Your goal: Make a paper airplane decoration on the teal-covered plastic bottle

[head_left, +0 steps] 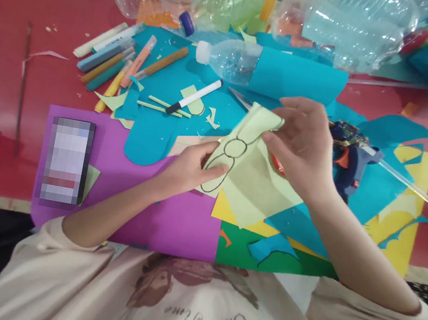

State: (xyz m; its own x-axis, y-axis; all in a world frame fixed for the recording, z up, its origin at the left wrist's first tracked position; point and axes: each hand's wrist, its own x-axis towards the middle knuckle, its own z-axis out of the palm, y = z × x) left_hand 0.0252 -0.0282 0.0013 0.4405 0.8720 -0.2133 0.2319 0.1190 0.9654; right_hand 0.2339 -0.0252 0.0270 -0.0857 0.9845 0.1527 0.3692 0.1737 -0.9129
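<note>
The left hand (pixel 190 167) pinched a pale-green paper strip (pixel 235 148) bearing black outlines, the right hand (pixel 307 146) clamping its one-o'clock end; a blue-wrapped clear plastic bottle (pixel 251 66) lay at twelve o'clock.

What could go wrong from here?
- Creasing: the pale green paper strip is held by the left grip low down and the right grip near its curled top, so uneven pressure might bend the drawn bow.
- Nick: a pointed metal blade lies just beyond the strip; a forward reach could catch it.
- Knock: the glue gun sits beside the right forearm; an outward swing may shift it. Can't tell if it's hot.
</note>
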